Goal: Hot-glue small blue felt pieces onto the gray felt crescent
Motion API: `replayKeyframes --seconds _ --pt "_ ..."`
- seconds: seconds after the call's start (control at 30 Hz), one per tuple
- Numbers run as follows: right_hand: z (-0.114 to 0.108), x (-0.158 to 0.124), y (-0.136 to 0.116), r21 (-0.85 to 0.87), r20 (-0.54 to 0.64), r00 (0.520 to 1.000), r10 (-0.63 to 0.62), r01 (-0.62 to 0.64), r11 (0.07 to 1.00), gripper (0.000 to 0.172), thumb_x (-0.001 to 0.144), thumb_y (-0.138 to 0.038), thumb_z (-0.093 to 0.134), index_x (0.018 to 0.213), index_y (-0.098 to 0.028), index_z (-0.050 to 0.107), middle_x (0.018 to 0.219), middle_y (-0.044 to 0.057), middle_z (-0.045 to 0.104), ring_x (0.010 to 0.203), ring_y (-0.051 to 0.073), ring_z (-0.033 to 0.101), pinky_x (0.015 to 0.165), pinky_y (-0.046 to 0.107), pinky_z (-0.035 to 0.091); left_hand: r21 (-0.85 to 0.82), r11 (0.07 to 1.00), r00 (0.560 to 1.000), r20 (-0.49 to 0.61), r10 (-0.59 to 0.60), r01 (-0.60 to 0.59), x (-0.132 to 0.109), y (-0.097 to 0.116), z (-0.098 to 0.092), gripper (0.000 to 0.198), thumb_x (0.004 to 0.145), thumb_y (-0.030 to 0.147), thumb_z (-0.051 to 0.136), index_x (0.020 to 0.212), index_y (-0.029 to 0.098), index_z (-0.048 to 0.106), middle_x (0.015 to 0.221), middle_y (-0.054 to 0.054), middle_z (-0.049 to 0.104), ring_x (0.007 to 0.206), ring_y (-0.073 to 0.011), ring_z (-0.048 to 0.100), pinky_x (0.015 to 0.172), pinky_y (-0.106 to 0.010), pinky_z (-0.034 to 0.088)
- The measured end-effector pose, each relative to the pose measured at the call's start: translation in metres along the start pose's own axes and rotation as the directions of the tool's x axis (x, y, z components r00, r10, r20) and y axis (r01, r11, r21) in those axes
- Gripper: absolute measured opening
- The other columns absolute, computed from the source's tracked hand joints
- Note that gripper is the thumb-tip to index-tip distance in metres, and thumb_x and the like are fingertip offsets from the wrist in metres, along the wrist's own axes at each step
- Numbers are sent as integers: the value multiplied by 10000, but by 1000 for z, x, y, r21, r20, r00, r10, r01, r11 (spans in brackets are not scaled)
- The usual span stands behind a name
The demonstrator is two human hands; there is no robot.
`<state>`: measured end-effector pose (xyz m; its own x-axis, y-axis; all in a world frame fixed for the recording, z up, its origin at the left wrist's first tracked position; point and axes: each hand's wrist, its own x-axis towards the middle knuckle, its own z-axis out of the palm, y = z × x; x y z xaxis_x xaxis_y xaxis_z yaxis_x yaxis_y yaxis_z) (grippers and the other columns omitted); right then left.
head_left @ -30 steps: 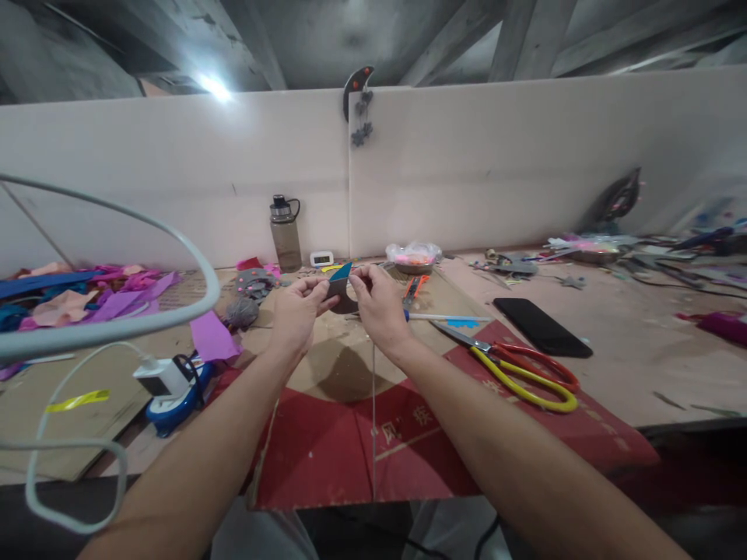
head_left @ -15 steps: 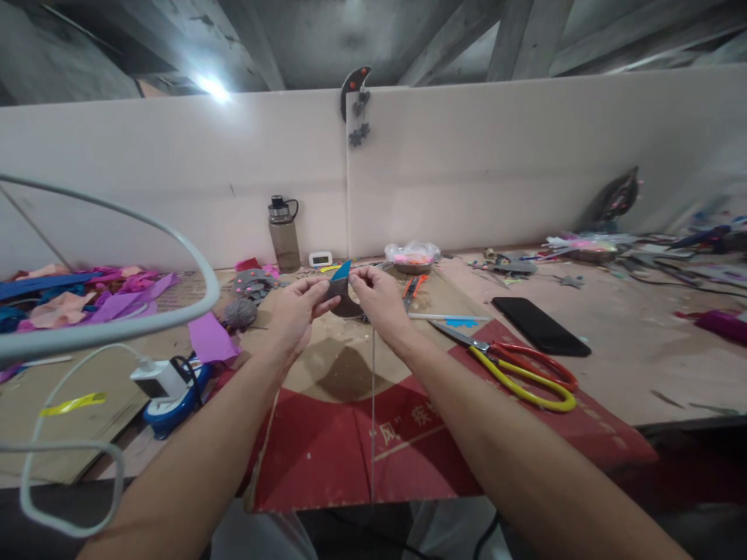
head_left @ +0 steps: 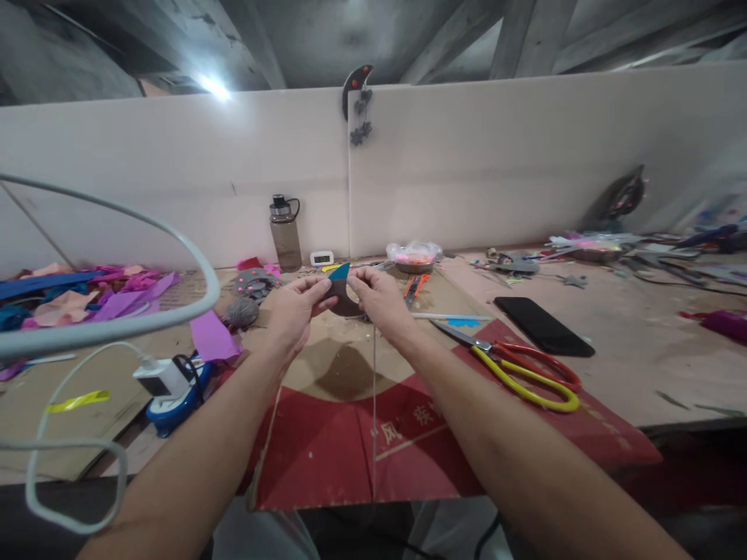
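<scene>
Both hands are raised over the cardboard in the middle of the bench. My left hand [head_left: 296,308] pinches the left side of a dark curved piece [head_left: 345,308], which looks like a crescent. A blue pointed piece [head_left: 339,272] stands up at its top edge, between the two hands. My right hand [head_left: 378,297] is closed at the right end of the dark piece, thumb and fingers together near the blue tip. Fingers hide where the two pieces meet. Beyond my right wrist lie an orange-and-black cutter [head_left: 415,288] and a white stick [head_left: 449,316].
Large scissors [head_left: 519,372] with red and yellow handles lie right, beside a black phone [head_left: 544,325]. A red-and-brown cardboard sheet [head_left: 327,459] covers the front edge. Left are a power strip [head_left: 169,412], a white cable [head_left: 35,451] and coloured felt [head_left: 134,299]. A bottle [head_left: 285,237] stands behind.
The dark piece has been tilted to face me more, so its curved shape shows more fully. The blue piece leans slightly differently; both hands stay nearly in place.
</scene>
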<state>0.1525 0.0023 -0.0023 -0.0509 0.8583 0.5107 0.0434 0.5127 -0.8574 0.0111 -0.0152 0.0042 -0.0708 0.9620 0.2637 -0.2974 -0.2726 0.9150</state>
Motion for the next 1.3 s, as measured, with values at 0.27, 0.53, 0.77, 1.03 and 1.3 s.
replayKeyframes --seconds 0.27,0.53,0.77,1.03,1.3 --pt "-5 1 -3 95 158 985 71 -87 992 175 758 -339 531 667 -196 485 574 -61 374 488 73 301 462 216 262 50 996 996 49 -72 69 2 4 -5 182 636 249 744 750 133 663 722 -15 655 616 -84 592 582 -201 549" --pt "-8 -4 -10 216 339 927 162 -245 945 248 739 -371 593 658 -199 435 513 -96 281 435 48 216 416 197 166 82 985 975 150 -162 151 3 9 -9 153 692 260 688 761 128 652 634 -32 660 550 -101 612 390 -131 416" --pt "-6 -5 -11 336 376 918 126 -262 905 263 700 -393 654 702 -192 485 555 -86 359 434 37 228 412 197 161 19 975 952 213 -221 222 8 7 -11 110 724 213 669 782 125 635 623 -14 641 557 -97 623 399 -133 416" --pt "-3 -6 -9 275 287 949 135 -216 937 228 735 -394 614 727 -188 515 606 -52 487 436 38 293 405 192 211 47 992 965 231 -124 116 1 5 -4 198 702 283 715 744 127 601 664 -24 626 622 -114 626 454 -152 474" --pt "2 -6 -4 180 127 985 115 -137 974 179 758 -367 577 734 -193 541 606 -46 492 487 65 381 455 205 299 158 986 974 225 11 -48 -6 2 5 307 663 288 741 837 159 523 755 6 586 654 -116 593 507 -231 527"
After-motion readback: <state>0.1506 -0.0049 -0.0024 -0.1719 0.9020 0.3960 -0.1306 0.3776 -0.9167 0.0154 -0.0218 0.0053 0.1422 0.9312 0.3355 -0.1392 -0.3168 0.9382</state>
